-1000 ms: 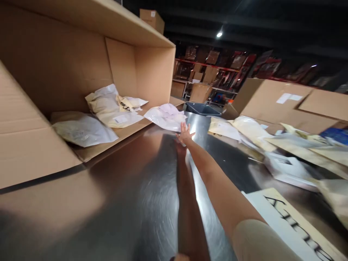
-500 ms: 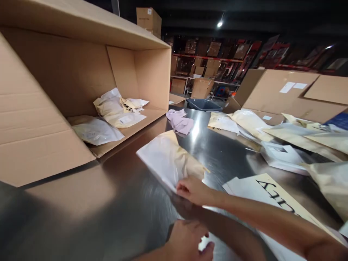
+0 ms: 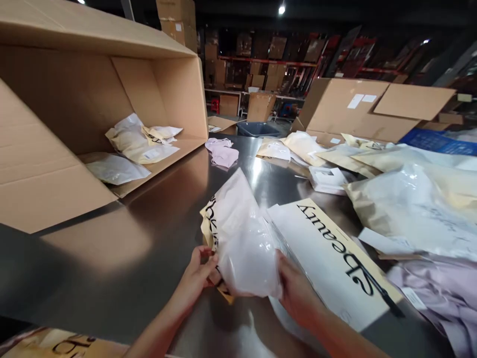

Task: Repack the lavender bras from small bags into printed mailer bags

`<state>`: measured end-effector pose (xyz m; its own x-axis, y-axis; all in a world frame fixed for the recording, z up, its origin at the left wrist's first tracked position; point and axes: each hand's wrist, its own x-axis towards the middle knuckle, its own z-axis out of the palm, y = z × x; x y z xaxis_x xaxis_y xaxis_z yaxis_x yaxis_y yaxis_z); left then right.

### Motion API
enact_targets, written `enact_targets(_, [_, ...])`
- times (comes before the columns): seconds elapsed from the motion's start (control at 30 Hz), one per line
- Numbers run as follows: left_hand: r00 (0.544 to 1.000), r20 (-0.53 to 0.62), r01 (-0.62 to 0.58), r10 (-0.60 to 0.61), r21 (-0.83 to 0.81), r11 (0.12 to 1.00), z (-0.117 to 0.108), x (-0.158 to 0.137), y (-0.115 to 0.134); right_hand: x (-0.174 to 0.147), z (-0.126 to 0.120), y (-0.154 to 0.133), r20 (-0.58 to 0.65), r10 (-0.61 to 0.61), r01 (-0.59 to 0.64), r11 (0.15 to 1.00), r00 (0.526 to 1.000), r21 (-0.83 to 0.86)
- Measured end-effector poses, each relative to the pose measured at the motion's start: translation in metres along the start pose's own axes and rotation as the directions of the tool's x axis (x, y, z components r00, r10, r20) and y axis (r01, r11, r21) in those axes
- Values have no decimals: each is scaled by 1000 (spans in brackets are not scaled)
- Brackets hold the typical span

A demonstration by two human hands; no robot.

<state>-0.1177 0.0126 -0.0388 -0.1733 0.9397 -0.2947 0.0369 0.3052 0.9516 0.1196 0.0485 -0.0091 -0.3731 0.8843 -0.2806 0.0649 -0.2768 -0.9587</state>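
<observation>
Between my two hands is a filled plastic mailing bag point(image 3: 246, 243), white on the side facing me, with cream and black lettering along its left edge. My left hand point(image 3: 201, 271) pinches that lettered left edge. On the opposite side, my right hand point(image 3: 294, 286) grips the lower right edge, its fingertips partly hidden behind the bag. The bag is tilted up over the metal table point(image 3: 167, 248). Close to my right hand lies a flat stack of bags point(image 3: 328, 248) printed "beauty".
An open cardboard box point(image 3: 160, 89) on its side at left holds several filled bags point(image 3: 137, 144). Lilac cloth point(image 3: 223, 151) lies beyond my hands; more lilac fabric point(image 3: 439, 293) is at right. Filled bags point(image 3: 406, 199) and a white box point(image 3: 328, 179) line the right side.
The bag has come nearer and turned upright, its lettered edge now on the left. My left hand has risen to grip it, and my right hand has shifted to its right edge.
</observation>
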Motion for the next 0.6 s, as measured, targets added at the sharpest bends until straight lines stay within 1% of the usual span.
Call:
enact_targets(0.03, [998,-61,3,-5,-37,999,0,-3,-7,-15,-1,10,110,88,-88,996,990,-10])
enact_targets(0.07, [988,-154,-35,32,-15,999,0,-8,-13,-30,-4,19,226,171,-166,985,959,-43])
enact_targets(0.1, [958,-267,-93,108,67,993,-2,-14,-20,-43,-8,25,319,237,-213,971,918,-109])
enact_targets(0.13, [902,-380,-143,206,186,972,-4,-21,-24,-53,-14,29,371,283,-214,952,884,-217])
enact_targets(0.17, [827,-471,-171,307,310,935,-8,-30,-28,-61,-22,32,362,311,-193,926,879,-325])
enact_targets(0.2, [750,-533,-173,393,415,893,-12,-41,-30,-65,-32,33,298,312,-168,891,902,-422])
enact_targets(0.23, [688,-573,-152,446,487,860,-15,-54,-31,-65,-43,33,190,274,-147,852,943,-502])
enact_targets(0.27, [650,-602,-120,463,520,846,-17,-68,-32,-62,-54,32,69,198,-126,817,978,-562])
enact_targets(0.3, [643,-622,-91,447,517,851,-16,-83,-32,-56,-64,30,-44,97,-104,785,994,-611])
enact_targets(0.33, [666,-628,-66,404,490,869,-13,-99,-32,-46,-74,29,-145,-18,-81,754,989,-651])
enact_targets(0.37, [716,-609,-46,341,446,894,-7,-114,-32,-34,-83,26,-218,-125,-64,717,968,-695])
enact_targets(0.4, [786,-559,-34,266,389,921,3,-128,-34,-20,-90,24,-261,-207,-55,676,943,-735])
enact_targets(0.43, [864,-471,-25,179,314,949,15,-141,-37,-5,-96,20,-276,-261,-56,625,925,-779])
enact_targets(0.47, [935,-346,-5,83,219,976,30,-151,-40,11,-101,17,-254,-271,-63,559,928,-827])
enact_targets(0.5, [981,-191,43,-20,117,992,46,-158,-44,27,-104,13,-237,-263,-66,528,935,-847])
enact_targets(0.53, [993,-26,118,-117,26,993,62,-163,-48,42,-107,10,-222,-244,-71,506,944,-860])
enact_targets(0.57, [971,131,208,-202,-40,977,79,-165,-52,55,-109,5,-215,-213,-84,494,953,-865])
enact_targets(0.6, [926,265,299,-270,-77,951,95,-165,-56,66,-110,1,-217,-182,-102,493,959,-864])
